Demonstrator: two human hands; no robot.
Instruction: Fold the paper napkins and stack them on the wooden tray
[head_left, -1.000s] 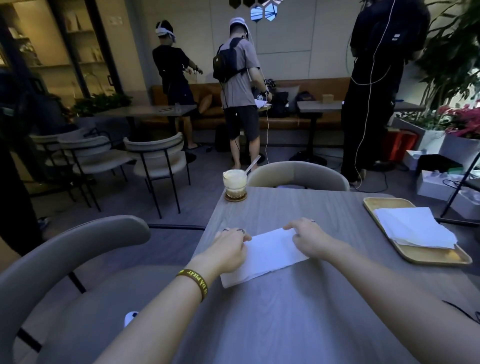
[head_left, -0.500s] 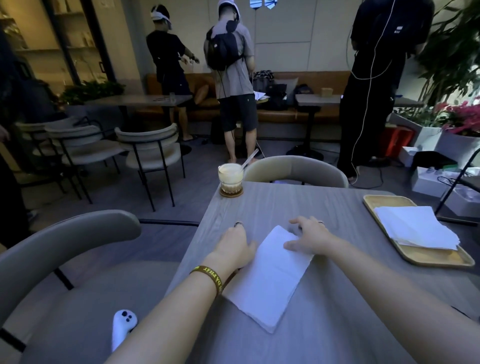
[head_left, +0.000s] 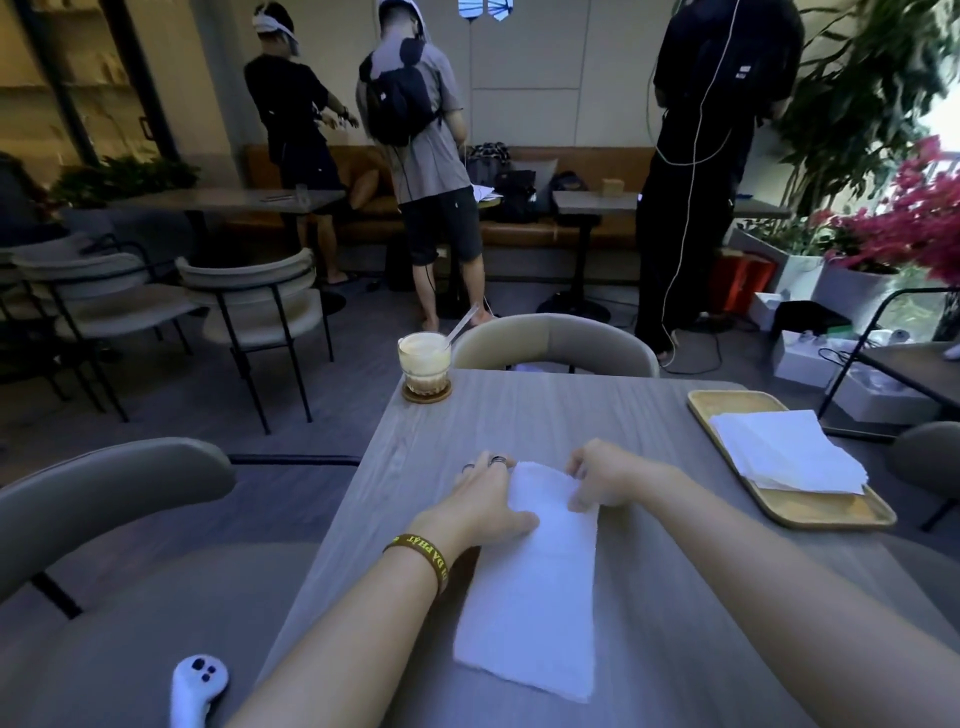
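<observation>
Your right fingers (head_left: 584, 501) pinch the far end of the napkin (head_left: 540, 587), which has turned lengthwise since a moment ago, your left hand (head_left: 488, 501) lies flat on its edge, so the next fold can begin, with the wooden tray (head_left: 737, 405) waiting at two o'clock.

Both forearms reach forward, bare, the left wrist wearing a dark band. The left hand (head_left: 480, 506) lies flat, palm down, fingers spread and ringed. The right hand (head_left: 605, 475) is curled, fingertips pinching downward.
</observation>
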